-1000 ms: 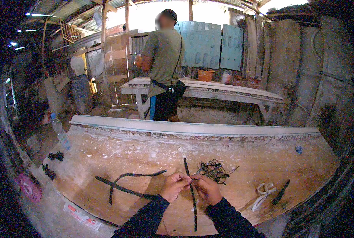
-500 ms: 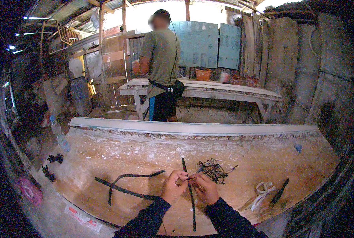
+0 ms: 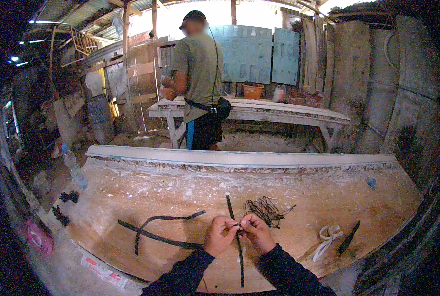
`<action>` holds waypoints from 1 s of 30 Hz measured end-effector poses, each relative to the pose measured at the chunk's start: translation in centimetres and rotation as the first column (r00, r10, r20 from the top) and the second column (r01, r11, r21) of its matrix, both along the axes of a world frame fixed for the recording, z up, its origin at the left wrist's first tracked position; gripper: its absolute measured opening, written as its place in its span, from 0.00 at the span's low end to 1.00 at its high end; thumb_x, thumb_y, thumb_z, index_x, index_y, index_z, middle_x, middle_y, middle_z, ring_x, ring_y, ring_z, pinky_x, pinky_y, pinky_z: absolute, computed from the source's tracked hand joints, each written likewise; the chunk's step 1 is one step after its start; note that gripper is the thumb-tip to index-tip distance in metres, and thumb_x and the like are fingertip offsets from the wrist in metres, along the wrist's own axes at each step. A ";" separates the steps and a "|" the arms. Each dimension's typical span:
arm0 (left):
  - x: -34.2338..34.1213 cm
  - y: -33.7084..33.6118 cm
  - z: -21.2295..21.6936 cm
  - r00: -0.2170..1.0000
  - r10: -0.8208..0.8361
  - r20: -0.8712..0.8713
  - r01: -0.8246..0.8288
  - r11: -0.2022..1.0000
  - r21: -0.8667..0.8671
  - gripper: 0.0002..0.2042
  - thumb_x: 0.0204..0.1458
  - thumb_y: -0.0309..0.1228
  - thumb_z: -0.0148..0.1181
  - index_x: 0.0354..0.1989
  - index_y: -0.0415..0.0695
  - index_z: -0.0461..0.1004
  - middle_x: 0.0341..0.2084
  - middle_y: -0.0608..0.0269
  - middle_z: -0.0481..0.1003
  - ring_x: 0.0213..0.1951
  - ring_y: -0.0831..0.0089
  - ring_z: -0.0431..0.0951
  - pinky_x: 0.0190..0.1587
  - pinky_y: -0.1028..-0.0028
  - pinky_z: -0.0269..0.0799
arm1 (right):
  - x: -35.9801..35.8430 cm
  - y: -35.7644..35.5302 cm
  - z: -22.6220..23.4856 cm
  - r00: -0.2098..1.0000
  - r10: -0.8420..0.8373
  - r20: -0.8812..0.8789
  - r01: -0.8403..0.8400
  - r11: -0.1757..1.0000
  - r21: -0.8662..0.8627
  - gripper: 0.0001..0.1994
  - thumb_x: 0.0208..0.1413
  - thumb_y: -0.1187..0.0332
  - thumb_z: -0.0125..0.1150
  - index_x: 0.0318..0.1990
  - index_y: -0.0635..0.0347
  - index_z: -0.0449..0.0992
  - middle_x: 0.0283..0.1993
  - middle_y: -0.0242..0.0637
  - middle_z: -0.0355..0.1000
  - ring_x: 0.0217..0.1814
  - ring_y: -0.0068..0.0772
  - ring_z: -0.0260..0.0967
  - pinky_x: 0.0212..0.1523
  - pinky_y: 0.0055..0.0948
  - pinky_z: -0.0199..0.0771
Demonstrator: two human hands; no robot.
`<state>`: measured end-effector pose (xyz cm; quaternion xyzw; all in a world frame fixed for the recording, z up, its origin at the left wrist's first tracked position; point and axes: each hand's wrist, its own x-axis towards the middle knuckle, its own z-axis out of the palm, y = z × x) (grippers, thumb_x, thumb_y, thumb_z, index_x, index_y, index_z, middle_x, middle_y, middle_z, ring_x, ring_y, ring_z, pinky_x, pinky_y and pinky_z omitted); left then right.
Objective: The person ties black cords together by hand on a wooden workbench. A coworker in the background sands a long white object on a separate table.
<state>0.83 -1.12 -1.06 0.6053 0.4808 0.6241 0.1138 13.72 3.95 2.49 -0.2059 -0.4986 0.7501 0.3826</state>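
Both hands have barely shifted: left hand and right hand, grips pinched together on a thin wire over the black strip lying near-centre on the surface, seemingly mid-tying, so a careful twist likely follows.

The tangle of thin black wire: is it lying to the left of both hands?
No, the tangle of thin black wire lies on the board just beyond and right of the right hand, not left of the left hand.
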 end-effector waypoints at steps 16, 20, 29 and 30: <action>-0.1 -0.5 1.7 0.992 0.033 0.122 -0.005 0.975 -0.224 0.08 0.41 0.22 0.61 0.30 0.37 0.69 0.26 0.63 0.73 0.31 0.77 0.73 0.35 0.79 0.69 | -0.1 -0.2 -1.0 0.966 -0.252 0.057 0.234 0.946 0.223 0.06 0.48 0.69 0.58 0.29 0.62 0.72 0.28 0.30 0.70 0.30 0.20 0.65 0.33 0.19 0.65; -0.4 -0.3 1.7 0.905 -0.063 0.421 0.168 0.962 -0.217 0.07 0.41 0.21 0.60 0.29 0.37 0.70 0.27 0.64 0.73 0.32 0.78 0.73 0.36 0.80 0.69 | 0.1 -0.1 -1.2 0.946 -0.298 0.125 0.235 0.901 0.364 0.06 0.47 0.71 0.58 0.31 0.64 0.74 0.30 0.32 0.71 0.33 0.20 0.66 0.36 0.20 0.65; 0.1 -1.1 2.7 0.989 -0.002 0.149 0.033 0.978 -0.206 0.05 0.44 0.21 0.56 0.31 0.38 0.73 0.29 0.62 0.75 0.32 0.76 0.73 0.37 0.78 0.68 | 0.5 0.6 -1.0 0.843 -0.522 0.126 0.245 0.583 0.775 0.07 0.41 0.74 0.61 0.31 0.64 0.76 0.32 0.38 0.72 0.35 0.29 0.69 0.38 0.23 0.66; 0.2 -1.2 2.7 0.993 -0.002 0.121 0.024 0.984 -0.179 0.05 0.44 0.21 0.56 0.31 0.38 0.73 0.28 0.62 0.75 0.32 0.75 0.74 0.37 0.78 0.68 | 0.5 0.5 -0.9 0.848 -0.514 0.134 0.244 0.601 0.761 0.07 0.41 0.74 0.61 0.31 0.64 0.75 0.31 0.38 0.72 0.35 0.29 0.69 0.37 0.23 0.66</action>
